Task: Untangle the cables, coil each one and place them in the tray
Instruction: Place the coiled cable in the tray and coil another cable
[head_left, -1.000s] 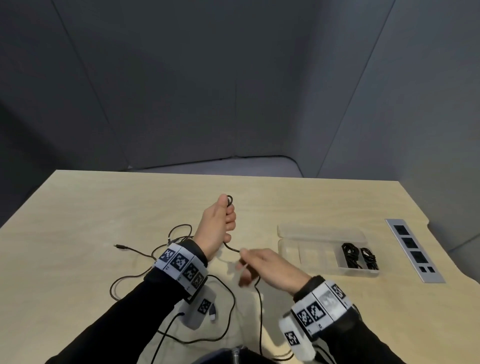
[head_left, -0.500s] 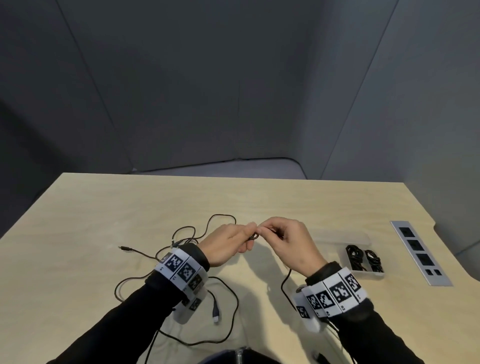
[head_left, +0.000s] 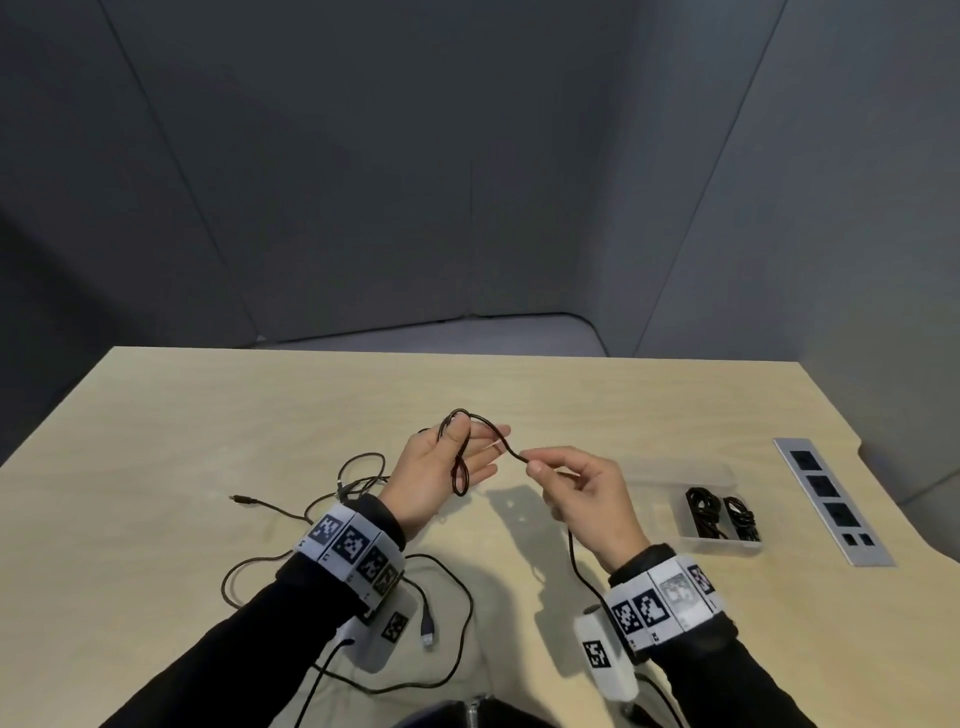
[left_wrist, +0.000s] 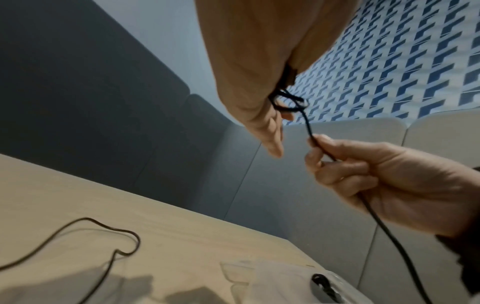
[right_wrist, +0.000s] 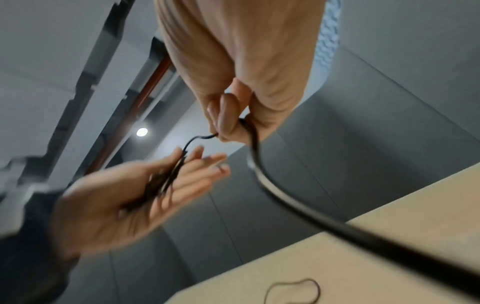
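A thin black cable (head_left: 461, 470) hangs in a couple of loops over my left hand (head_left: 441, 467), which is raised palm up above the table's middle. Its thumb pins the loops' top against the straight fingers. My right hand (head_left: 540, 467) pinches the same cable between thumb and forefinger just to the right, and the rest runs down under that wrist. The left wrist view shows the cable (left_wrist: 309, 127) stretched from the loops to the right hand (left_wrist: 363, 174). In the right wrist view the loops (right_wrist: 166, 176) lie across the left palm. The clear tray (head_left: 722, 545) stands right of my right hand.
Two coiled black cables (head_left: 701, 512) (head_left: 743, 519) lie in the tray's right compartment. Loose tangled cables (head_left: 363, 467) spread on the table under and left of my left arm, with a USB plug (head_left: 427, 629) near the front. A grey socket panel (head_left: 831, 499) sits at the table's right edge.
The hands met fingertip to fingertip half a second ago and have now drawn apart. The left hand has turned palm up with loops over it, and the right has slid along the cable.
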